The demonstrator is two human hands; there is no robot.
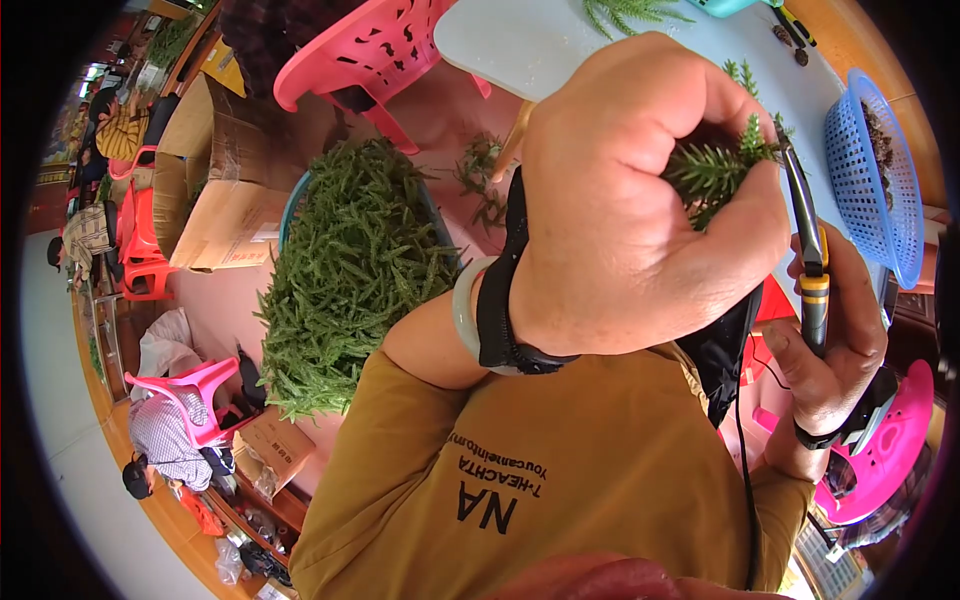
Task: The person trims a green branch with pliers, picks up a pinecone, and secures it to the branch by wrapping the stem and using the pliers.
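Observation:
My left hand [625, 210] is raised in front of my chest, with a jade-like bangle and a black band at the wrist. Its fingers curl round a green artificial pine sprig [708, 172], whose tips poke out past the thumb and forefinger. In my right hand [852, 315] are pliers [806, 215] with black-and-yellow handles, held upright. The jaws of the pliers reach the sprig's edge beside my left fingertips; whether they grip it I cannot tell. Part of the sprig is hidden inside my left hand.
A blue tub heaped with green sprigs [355, 270] stands on the floor at left. The pale table [510, 45] carries another sprig [635, 12], a blue mesh basket [908, 215] and small pine cones [783, 34]. Pink chairs [375, 50], cardboard boxes [235, 215] and several seated people surround me.

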